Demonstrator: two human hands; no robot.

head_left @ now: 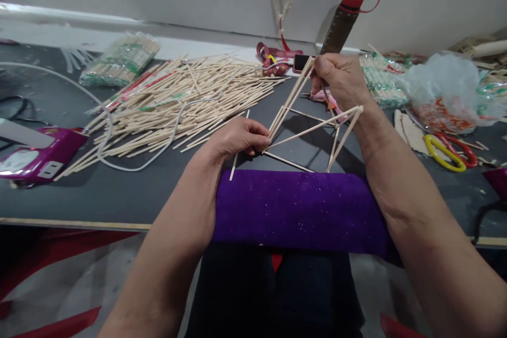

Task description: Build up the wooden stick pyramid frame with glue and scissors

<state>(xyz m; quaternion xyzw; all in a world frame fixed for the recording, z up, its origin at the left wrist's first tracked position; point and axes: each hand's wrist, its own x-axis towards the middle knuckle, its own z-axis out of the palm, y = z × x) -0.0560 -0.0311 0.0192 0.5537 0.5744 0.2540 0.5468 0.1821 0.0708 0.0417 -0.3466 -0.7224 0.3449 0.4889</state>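
Observation:
A frame of thin wooden sticks (315,127) stands on the grey table, its joined sticks forming triangles. My left hand (247,137) pinches the frame's lower left corner, fingers closed on the stick ends. One more loose-looking stick (234,165) passes beneath that hand, its lower end over the purple cloth (293,211). Higher up, my right hand (340,76) is closed around the top end of the slanting sticks at the upper corner. Another joined corner of the frame sits close to my right wrist. Part of the frame behind the right hand is hidden.
A big heap of wooden sticks (190,100) lies to the left, crossed by a white cable (174,132). A purple power strip (43,153) is far left. Scissors (446,153), a plastic bag (443,87) and bagged sticks (382,79) are right. A bottle (340,24) stands behind.

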